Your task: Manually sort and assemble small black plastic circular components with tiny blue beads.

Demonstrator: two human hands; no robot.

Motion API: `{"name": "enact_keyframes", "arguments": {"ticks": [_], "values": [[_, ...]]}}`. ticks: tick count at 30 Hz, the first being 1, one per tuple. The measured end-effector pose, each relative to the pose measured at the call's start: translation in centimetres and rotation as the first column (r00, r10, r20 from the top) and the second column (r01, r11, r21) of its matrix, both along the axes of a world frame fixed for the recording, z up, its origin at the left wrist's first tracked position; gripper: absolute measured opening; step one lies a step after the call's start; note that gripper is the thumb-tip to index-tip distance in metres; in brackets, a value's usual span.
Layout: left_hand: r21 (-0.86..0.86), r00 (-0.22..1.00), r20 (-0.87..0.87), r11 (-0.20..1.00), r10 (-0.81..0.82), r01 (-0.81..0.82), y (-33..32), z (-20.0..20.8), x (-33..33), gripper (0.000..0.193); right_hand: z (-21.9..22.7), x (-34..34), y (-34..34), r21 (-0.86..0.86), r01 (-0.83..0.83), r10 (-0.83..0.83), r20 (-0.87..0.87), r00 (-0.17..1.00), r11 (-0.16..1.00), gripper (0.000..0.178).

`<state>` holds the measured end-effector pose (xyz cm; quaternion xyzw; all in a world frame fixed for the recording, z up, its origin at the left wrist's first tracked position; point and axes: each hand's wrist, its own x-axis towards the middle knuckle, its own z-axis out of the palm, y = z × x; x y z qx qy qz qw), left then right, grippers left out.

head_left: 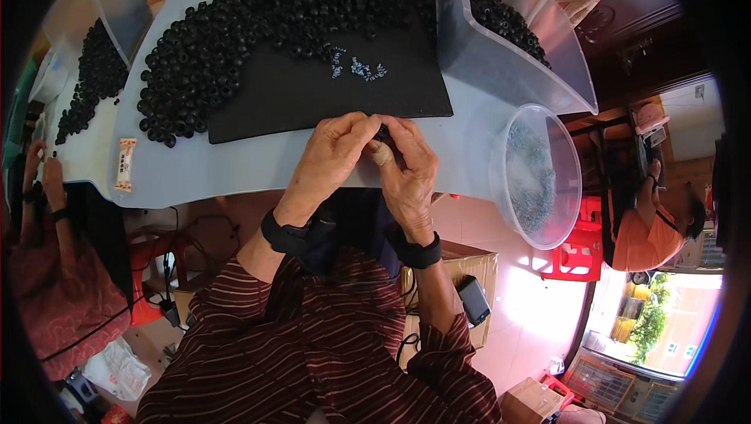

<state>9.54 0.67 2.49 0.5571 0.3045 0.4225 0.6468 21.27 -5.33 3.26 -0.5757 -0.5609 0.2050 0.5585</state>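
My left hand (pixel 328 154) and my right hand (pixel 411 170) meet at the near edge of a black mat (pixel 328 103). Their fingertips pinch together on a small black round piece (pixel 382 134), mostly hidden by the fingers. It resembles the loose pieces in the pile. A pale wrap (pixel 381 154) covers my right thumb. Beyond my hands, a few tiny shiny metal pieces (pixel 364 70) lie on the mat, too small to name. A large heap of black ring-shaped pieces (pixel 211 56) spreads over the mat's far and left parts.
A clear bin (pixel 501 72) with black pieces stands at right. Near it, a clear round tub (pixel 575 181) of tiny shiny pieces sits at the white table's (pixel 274 177) edge. A wrapped packet (pixel 125 164) lies left. Another person's hands (pixel 52 181) work at far left.
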Motion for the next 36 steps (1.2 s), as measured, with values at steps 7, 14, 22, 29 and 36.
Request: {"name": "enact_keyframes", "arguments": {"ticks": [7,14,22,29,36], "values": [[0.08,0.994,-0.092,0.996,0.052,-0.044,-0.6,0.8,0.2,0.039,-0.2,0.1,0.1,0.016,0.034,-0.035,0.021,0.999,0.999,0.027],[0.123,0.99,-0.14,0.992,0.024,-0.006,-0.6,1.4,0.0,0.039,-0.1,0.0,0.1,0.058,0.036,-0.037,0.026,0.999,0.998,0.024],[0.077,0.995,-0.099,0.997,0.026,-0.018,-0.6,1.3,-0.1,0.036,-1.0,0.1,0.4,0.123,0.047,-0.052,0.037,0.998,0.991,0.027],[-0.022,1.0,0.009,1.0,-0.008,0.008,-0.2,0.7,0.1,0.033,0.5,-0.3,-0.1,-0.027,0.034,-0.033,0.028,0.999,0.999,0.034],[-0.062,0.999,0.05,0.998,0.018,-0.015,-0.4,0.7,0.1,0.035,0.5,-0.3,-0.1,-0.013,0.052,-0.052,-0.001,0.999,0.999,0.033]]}}
